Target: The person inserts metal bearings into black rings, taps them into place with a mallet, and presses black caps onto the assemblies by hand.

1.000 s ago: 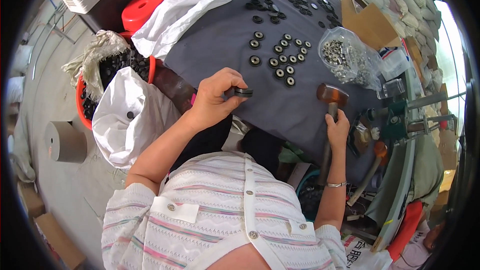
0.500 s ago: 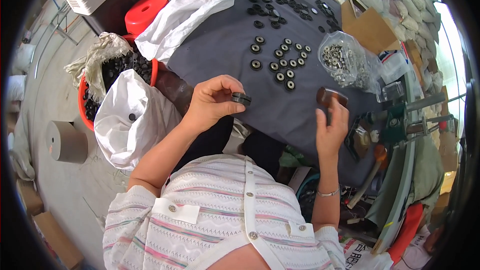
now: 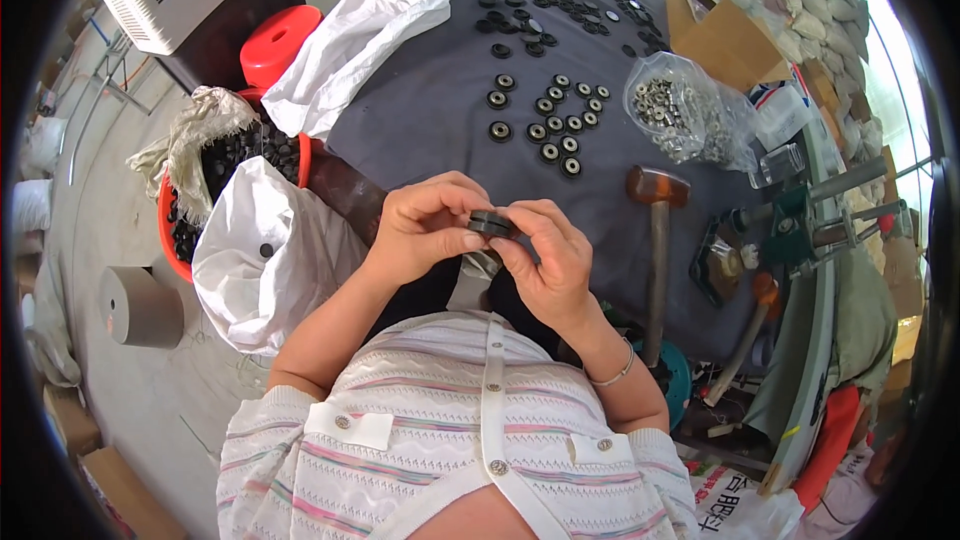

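Note:
Between my two hands, just in front of my body, is a small black grooved wheel (image 3: 492,224). My left hand (image 3: 425,230) pinches its left side between thumb and fingers. The thumb and fingers of my right hand (image 3: 548,258) close on its right side. A mallet (image 3: 658,187) with a brown head and a wooden handle lies on the dark grey cloth to the right of my hands. Farther off on the cloth, several black wheels with metal centres (image 3: 549,153) lie flat in loose rows.
More black parts (image 3: 515,20) lie at the far side of the cloth (image 3: 400,105). A clear bag of metal bearings (image 3: 680,105) sits to the right, near a green clamping tool (image 3: 795,225) and another hammer (image 3: 765,290). At left stand a red tub (image 3: 168,225) of black parts and a white sack (image 3: 245,280).
My right hand has let go of the mallet, which now lies on the cloth, and moved left to grip the wheel. My left hand keeps hold of the wheel.

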A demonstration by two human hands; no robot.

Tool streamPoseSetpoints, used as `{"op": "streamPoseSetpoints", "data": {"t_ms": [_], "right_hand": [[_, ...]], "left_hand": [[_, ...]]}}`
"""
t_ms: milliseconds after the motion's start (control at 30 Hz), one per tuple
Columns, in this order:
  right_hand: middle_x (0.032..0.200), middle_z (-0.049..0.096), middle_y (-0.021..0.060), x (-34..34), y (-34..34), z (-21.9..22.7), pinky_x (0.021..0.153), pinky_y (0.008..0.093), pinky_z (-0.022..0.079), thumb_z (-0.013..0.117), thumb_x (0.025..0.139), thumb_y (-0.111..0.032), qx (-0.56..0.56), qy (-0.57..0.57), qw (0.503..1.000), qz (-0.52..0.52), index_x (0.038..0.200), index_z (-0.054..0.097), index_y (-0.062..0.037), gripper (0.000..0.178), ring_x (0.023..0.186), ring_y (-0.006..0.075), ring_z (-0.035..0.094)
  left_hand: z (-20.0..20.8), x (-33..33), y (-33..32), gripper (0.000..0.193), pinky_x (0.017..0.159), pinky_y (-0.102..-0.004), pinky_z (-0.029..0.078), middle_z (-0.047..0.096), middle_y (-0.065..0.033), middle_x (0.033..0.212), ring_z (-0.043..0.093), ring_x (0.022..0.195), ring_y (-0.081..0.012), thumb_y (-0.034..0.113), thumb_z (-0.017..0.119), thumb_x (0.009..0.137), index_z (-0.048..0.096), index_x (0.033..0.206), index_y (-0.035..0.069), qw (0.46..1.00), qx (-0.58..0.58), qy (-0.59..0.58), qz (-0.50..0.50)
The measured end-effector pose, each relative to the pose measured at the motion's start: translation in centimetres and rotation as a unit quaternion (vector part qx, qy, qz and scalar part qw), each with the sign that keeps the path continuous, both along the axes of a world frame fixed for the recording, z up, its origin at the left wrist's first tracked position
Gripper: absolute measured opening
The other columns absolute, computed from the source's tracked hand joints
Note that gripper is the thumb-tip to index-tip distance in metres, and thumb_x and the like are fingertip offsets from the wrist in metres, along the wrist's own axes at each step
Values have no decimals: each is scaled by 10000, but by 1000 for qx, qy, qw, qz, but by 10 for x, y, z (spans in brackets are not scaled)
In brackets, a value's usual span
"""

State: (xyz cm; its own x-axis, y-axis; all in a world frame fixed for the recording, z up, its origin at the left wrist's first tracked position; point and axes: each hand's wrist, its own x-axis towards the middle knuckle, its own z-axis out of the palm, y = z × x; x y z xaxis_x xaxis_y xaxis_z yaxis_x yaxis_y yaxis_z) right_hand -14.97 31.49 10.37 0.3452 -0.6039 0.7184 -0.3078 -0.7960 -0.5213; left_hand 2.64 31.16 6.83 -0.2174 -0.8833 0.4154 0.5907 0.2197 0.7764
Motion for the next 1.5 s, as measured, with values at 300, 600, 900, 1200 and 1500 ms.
{"op": "streamPoseSetpoints", "data": {"t_ms": [300, 600, 900, 1200, 1500], "right_hand": [[810, 642, 128, 2, 4, 9, 572, 291, 499, 705, 821, -56, 34, -43, 997, 58, 968, 611, 25, 193, 665, 242, 626], [745, 622, 103, 1, 7, -3, 519, 287, 465, 713, 830, -76, 47, -22, 998, 47, 907, 614, 14, 154, 570, 205, 602], [822, 631, 95, 11, -2, -9, 600, 265, 503, 714, 825, -42, 155, -12, 983, 100, 965, 625, 8, 173, 673, 176, 635], [936, 660, 101, -35, -23, -12, 729, 256, 539, 660, 862, -32, 228, -4, 973, -18, 1163, 615, 21, 309, 796, 137, 647], [832, 618, 56, -102, -50, -19, 642, 236, 495, 634, 891, -42, 189, -1, 967, -172, 1022, 635, 35, 152, 724, 106, 622]], "left_hand": [[26, 10, 4, 228, 481, -242, 400, 613, -56, 724, 548, 536, -132, 166, 794, 744, 689, 901, 39, 922, -251, -223, 194], [20, 6, 4, 153, 505, -270, 408, 591, -68, 704, 569, 582, -158, 83, 774, 749, 669, 838, 16, 953, -185, -198, 134], [11, 19, 16, 145, 556, -251, 429, 610, -49, 777, 571, 640, -132, 100, 739, 786, 649, 863, 15, 936, -140, -257, 195], [-33, 174, 35, 124, 554, -247, 456, 632, -31, 693, 571, 586, -98, 116, 691, 792, 665, 807, -4, 826, 183, -275, 457], [-106, 240, 52, 277, 636, -307, 497, 660, -150, 815, 649, 695, -238, 157, 710, 772, 681, 985, -18, 556, 165, -609, 541]]}}
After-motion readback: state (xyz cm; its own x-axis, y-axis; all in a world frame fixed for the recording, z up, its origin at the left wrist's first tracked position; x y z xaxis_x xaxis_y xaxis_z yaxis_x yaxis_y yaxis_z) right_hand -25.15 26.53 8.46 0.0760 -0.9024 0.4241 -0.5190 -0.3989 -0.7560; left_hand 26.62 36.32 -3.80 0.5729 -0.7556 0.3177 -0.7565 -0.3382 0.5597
